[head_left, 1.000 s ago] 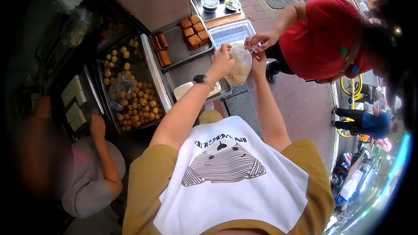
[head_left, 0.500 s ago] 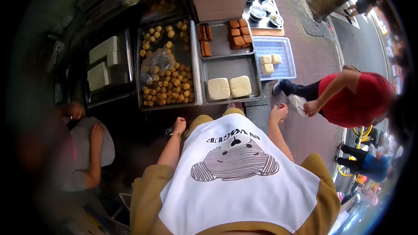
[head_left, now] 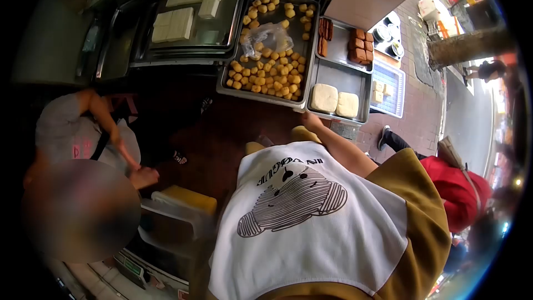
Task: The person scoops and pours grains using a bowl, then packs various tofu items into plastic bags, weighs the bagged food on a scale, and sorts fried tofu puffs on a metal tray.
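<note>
My right hand [head_left: 312, 122] reaches forward to the near edge of the metal trays, by the corner where two of them meet. Its fingers are too small and dark to make out, and I cannot tell whether it grips or only touches the edge. My left hand is out of view. Beside the right hand stands a tray [head_left: 305, 100] of golden fried tofu puffs [head_left: 272, 84], with a clear plastic bag [head_left: 266, 39] lying on them. Right of that, a metal tray [head_left: 355, 75] holds two pale tofu blocks [head_left: 324, 98].
Brown tofu pieces [head_left: 361, 46] lie in the tray behind. White tofu slabs [head_left: 191, 3] sit at the left. A blue-white basket [head_left: 397, 86] is at the right. A seated person [head_left: 83, 128] is at the left, near a stool [head_left: 172, 211]. A passer-by in red [head_left: 452, 189] is at the right.
The view has turned left, so the trays appear further right. My right hand has come in to the trays' edge; my left hand has left view. The passer-by in red has moved nearer.
</note>
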